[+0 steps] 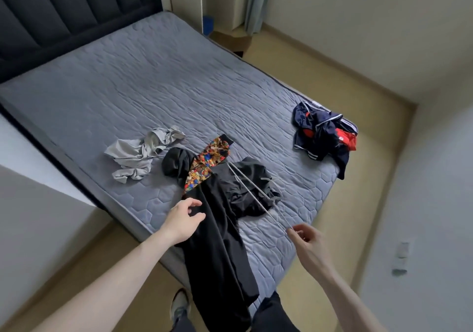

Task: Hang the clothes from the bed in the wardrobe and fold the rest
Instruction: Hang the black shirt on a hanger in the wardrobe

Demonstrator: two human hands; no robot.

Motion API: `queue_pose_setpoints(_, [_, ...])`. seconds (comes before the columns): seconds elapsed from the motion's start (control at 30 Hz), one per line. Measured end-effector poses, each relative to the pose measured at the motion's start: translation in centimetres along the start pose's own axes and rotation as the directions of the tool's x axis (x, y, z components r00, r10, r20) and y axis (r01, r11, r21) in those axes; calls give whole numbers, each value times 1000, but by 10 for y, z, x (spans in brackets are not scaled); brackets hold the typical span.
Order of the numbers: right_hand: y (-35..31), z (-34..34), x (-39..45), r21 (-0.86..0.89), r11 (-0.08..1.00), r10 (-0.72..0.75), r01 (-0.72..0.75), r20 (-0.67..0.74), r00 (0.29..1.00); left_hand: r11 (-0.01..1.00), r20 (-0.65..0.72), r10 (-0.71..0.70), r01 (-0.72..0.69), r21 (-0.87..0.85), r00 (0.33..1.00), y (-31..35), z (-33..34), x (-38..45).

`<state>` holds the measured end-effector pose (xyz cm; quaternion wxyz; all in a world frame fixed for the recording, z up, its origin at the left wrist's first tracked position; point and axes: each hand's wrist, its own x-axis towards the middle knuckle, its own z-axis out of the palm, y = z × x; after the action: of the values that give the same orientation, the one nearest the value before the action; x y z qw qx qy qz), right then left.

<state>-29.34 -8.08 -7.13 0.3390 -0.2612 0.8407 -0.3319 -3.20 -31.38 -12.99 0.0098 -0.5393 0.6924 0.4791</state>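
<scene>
The black garment [217, 229] is lying lengthwise from the middle of the bed [128, 81] toward the person, its near end trailing over the mattress edge and hanging down toward the floor. Its long axis is running roughly away from the body, passing between the two hands. A grey wire hanger [256, 198] is lying across the garment's upper, bunched part, slanting from the far left down to the near right, so its near end is arriving right at the right hand [307, 242].

That hand is pinching the hanger's near tip between thumb and curled fingers, just beside the cloth but apart from it. The left hand [183, 223] is the nearer one to the garment: it is resting at the cloth's left edge, fingers loosely spread and slightly bent, touching the fabric, gripping nothing as far as can be seen.

Beyond the left hand, a patterned garment [212, 163] is lying partly under the black one, with a grey garment [138, 155] further left. Far past the right hand, a navy and red jacket [325, 134] is sitting heaped near the bed's corner.
</scene>
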Motion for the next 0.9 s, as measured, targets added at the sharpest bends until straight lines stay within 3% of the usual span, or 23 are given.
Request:
queue_pose_setpoints(0.13, [20,-31,68,-5,1000,0,0,44,999,994,-29,-78,81,76,996,25,47,32])
queue_pose_setpoints(0.47, [96,-73,230,-106,994,40,-20,188,981,936,54,-327,316,156,943,76,193,164])
queue_pose_setpoints(0.73, [175,-27,320,-140,989,70,-41,212,975,873,126,-396,330,360,910,18,300,290])
queue_pose_setpoints(0.83, [206,-7,345,-139,989,80,-51,214,974,821,-16,-464,437,366,886,-14,323,325])
queue_pose_setpoints(0.9, [222,1,356,-144,988,82,-52,215,973,776,-147,-551,570,270,821,-36,326,337])
